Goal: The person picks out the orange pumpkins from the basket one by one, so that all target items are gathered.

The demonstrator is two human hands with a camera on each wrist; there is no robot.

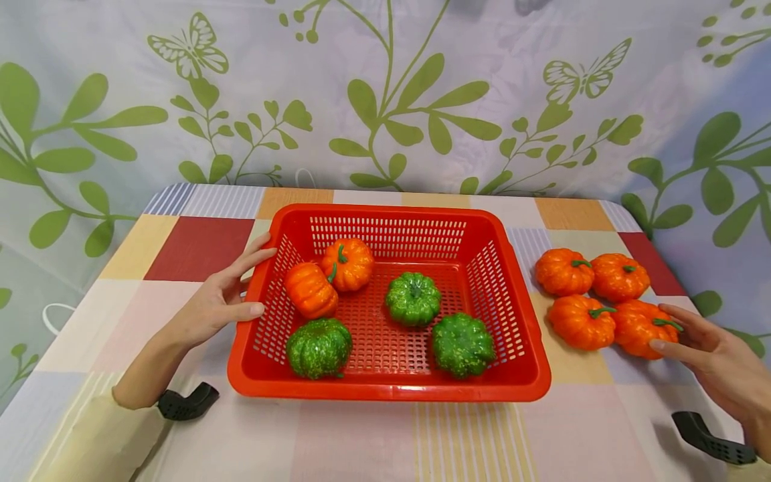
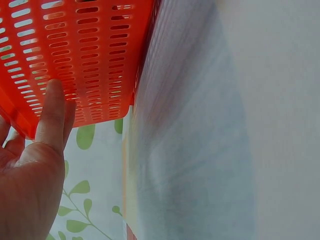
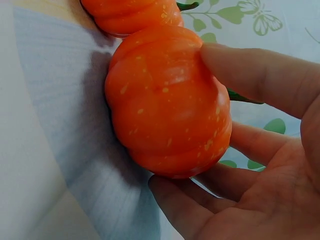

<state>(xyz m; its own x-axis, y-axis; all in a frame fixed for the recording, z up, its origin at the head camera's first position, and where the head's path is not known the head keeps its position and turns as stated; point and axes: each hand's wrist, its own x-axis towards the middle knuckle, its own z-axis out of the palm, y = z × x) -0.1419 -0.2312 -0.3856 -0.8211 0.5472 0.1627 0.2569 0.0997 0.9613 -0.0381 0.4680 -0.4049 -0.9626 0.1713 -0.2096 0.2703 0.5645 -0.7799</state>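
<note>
A red plastic basket (image 1: 391,391) with slotted walls stands on the table. Inside it lie two orange toy pumpkins (image 1: 311,290) at the left and three green ones (image 1: 413,298). My left hand (image 1: 219,298) touches the basket's left rim with its fingertips and thumb; in the left wrist view, its fingers (image 2: 52,110) lie fairly straight against the outer wall. On the right, my right hand (image 1: 717,355) holds an orange pumpkin (image 3: 167,105) between thumb and fingers. That pumpkin is the front right one of a cluster, close against its neighbour.
Three other orange pumpkins (image 1: 563,271) sit together right of the basket. A patchwork-patterned cloth (image 1: 355,442) covers the table. Behind it hangs a curtain (image 1: 253,60) with green leaves and butterflies. Black wrist-worn pieces (image 1: 188,402) show below both hands.
</note>
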